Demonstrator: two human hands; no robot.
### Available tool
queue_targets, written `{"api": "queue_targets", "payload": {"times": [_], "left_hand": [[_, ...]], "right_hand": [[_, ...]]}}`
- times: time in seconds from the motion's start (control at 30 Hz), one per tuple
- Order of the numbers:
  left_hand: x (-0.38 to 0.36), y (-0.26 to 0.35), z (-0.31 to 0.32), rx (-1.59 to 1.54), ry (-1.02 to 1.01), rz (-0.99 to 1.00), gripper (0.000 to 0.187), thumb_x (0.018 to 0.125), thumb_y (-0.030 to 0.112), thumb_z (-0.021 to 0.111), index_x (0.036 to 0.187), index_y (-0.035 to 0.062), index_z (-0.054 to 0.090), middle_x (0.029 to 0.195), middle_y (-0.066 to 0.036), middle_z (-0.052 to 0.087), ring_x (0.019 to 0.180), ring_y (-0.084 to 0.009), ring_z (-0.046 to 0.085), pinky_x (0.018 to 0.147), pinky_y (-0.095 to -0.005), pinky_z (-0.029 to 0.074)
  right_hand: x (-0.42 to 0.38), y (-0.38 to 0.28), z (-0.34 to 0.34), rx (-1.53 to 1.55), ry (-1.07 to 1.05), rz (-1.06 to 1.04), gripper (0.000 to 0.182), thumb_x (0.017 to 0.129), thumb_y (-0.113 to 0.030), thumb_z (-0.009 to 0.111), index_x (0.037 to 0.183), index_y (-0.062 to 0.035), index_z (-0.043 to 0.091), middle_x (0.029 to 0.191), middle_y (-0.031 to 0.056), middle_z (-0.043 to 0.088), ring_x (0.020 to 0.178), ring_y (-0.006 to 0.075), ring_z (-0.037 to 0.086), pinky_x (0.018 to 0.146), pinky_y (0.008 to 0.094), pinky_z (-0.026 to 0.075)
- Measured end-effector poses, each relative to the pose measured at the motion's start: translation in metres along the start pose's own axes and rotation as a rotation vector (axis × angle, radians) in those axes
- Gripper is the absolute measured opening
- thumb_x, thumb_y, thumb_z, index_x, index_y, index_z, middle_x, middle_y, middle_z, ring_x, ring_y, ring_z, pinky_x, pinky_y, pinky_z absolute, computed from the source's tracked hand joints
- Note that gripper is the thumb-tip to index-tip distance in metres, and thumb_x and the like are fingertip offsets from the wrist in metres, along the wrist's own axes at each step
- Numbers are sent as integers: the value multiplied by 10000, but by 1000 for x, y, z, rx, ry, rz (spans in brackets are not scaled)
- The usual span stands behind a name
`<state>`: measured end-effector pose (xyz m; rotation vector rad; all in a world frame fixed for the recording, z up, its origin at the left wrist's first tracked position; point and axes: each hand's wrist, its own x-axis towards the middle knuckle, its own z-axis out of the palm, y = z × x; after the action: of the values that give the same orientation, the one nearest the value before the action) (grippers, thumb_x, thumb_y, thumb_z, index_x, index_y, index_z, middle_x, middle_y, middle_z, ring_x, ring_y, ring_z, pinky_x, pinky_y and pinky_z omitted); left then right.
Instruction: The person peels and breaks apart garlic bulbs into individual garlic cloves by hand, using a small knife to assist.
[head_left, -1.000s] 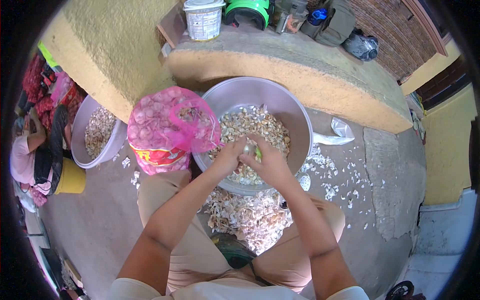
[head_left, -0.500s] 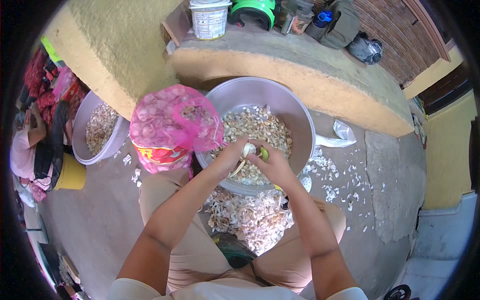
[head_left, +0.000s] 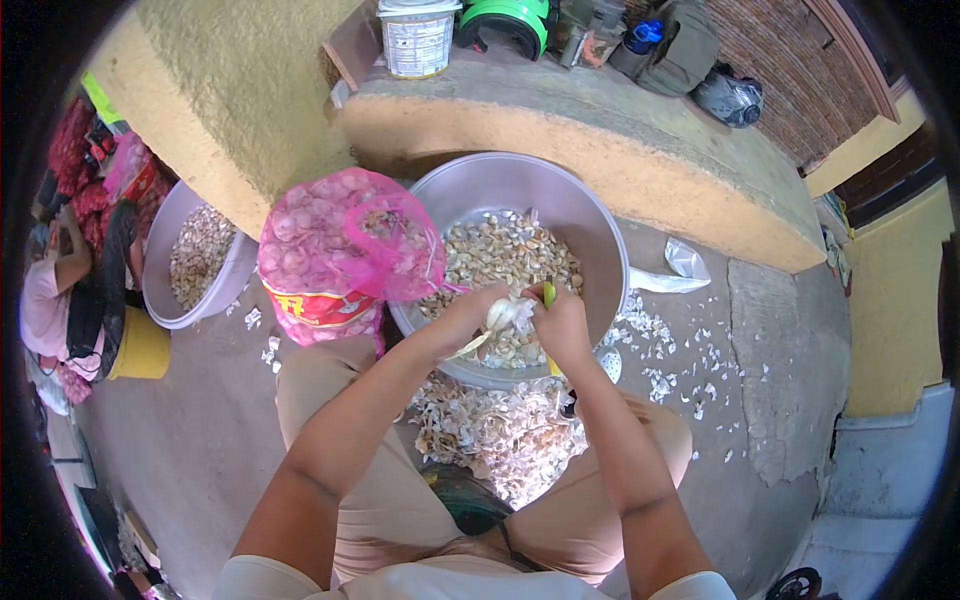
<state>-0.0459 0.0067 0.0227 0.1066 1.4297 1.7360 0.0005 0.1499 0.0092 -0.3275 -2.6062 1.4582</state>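
Note:
My left hand (head_left: 468,320) is closed around a whitish garlic bulb (head_left: 505,316) with loose, ruffled skin, held over the front of the large grey basin (head_left: 590,210). My right hand (head_left: 562,325) meets the bulb's right side with its fingertips. It grips a small tool with a yellow-green handle (head_left: 549,293), whose working end is hidden. Peeled and loose garlic cloves (head_left: 510,245) cover the basin's bottom. Below, between my legs, lies a heap of garlic skins (head_left: 500,430).
A pink mesh sack of garlic (head_left: 325,240) leans at the basin's left. Skin scraps (head_left: 660,385) litter the floor at right. A second basin (head_left: 205,300) with cloves stands at left near a seated person (head_left: 60,300) and a yellow bucket (head_left: 142,345). A concrete ledge (head_left: 600,160) runs behind.
The bulb's skin now spreads out loose and ruffled between my hands. My right hand has moved slightly right and turned, so the green handle points more upright.

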Motion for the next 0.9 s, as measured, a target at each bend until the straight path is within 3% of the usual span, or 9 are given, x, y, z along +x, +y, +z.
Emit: {"api": "queue_targets", "payload": {"times": [0.03, 0.13, 0.2, 0.3, 0.47, 0.57, 0.67, 0.8, 0.9], "left_hand": [[1, -1, -5, -14, -27, -16, 476, 842, 445, 317, 690, 50, 535, 451, -20, 454, 312, -126, 404, 308, -254, 381], [3, 3, -16, -121, -55, -55, 508, 834, 475, 304, 654, 51, 519, 410, -11, 408, 298, -115, 362, 320, -270, 387], [3, 3, -22, -185, -113, -76, 519, 833, 484, 288, 650, 53, 513, 401, 0, 381, 296, -96, 324, 325, -261, 381], [6, 3, -27, -240, -153, -91, 508, 835, 475, 277, 655, 62, 511, 394, 4, 366, 300, -94, 327, 313, -255, 352], [6, -5, -28, -446, -319, -113, 480, 842, 455, 253, 641, 92, 494, 386, 15, 330, 294, -89, 292, 308, -257, 297], [6, -6, -20, -414, -300, -264, 470, 835, 469, 269, 615, 110, 477, 390, 28, 312, 295, -79, 258, 312, -250, 255], [11, -21, -19, -556, -471, -369, 446, 827, 475, 294, 610, 126, 468, 408, 33, 334, 297, -71, 260, 317, -241, 237], [9, -19, -17, -588, -350, -351, 499, 827, 576, 284, 702, 137, 485, 520, 6, 439, 328, -69, 334, 312, -235, 251], [-8, 7, 0, -274, -132, -202, 520, 828, 573, 317, 791, 95, 517, 607, -18, 500, 358, -95, 417, 333, -241, 326]], "right_hand": [[0, 3, -2, -28, -8, -9, 178, 762, -142, 575, 810, 29, 565, 639, 161, 571, 566, 251, 559, 535, 338, 419], [-5, -3, -16, -217, -504, 138, 193, 756, -195, 584, 804, -8, 594, 608, 101, 577, 537, 194, 552, 528, 318, 426], [-19, 17, -3, -396, -905, -2, 246, 745, -253, 581, 791, -13, 602, 640, 94, 594, 566, 198, 572, 566, 341, 435], [-46, 29, 10, -375, -947, -94, 261, 756, -265, 565, 835, -19, 602, 652, 88, 600, 594, 187, 580, 569, 328, 440], [-2, -11, -33, -60, -337, 318, 304, 765, -273, 566, 967, -46, 553, 783, 167, 598, 643, 238, 596, 582, 303, 453], [-7, -16, -25, 336, -180, 43, 321, 760, -262, 594, 1001, -61, 528, 817, 161, 598, 706, 233, 601, 621, 300, 451], [-10, -17, -6, -12, -143, -284, 330, 758, -245, 613, 1010, -59, 509, 804, 149, 596, 734, 213, 596, 634, 301, 447], [-11, -20, -5, 128, -189, -121, 250, 785, -190, 592, 969, -39, 516, 743, 156, 589, 682, 271, 594, 588, 336, 441], [-11, -30, -8, 136, -210, 15, 224, 795, -184, 578, 937, -22, 517, 698, 165, 582, 652, 306, 588, 567, 355, 439]]}}
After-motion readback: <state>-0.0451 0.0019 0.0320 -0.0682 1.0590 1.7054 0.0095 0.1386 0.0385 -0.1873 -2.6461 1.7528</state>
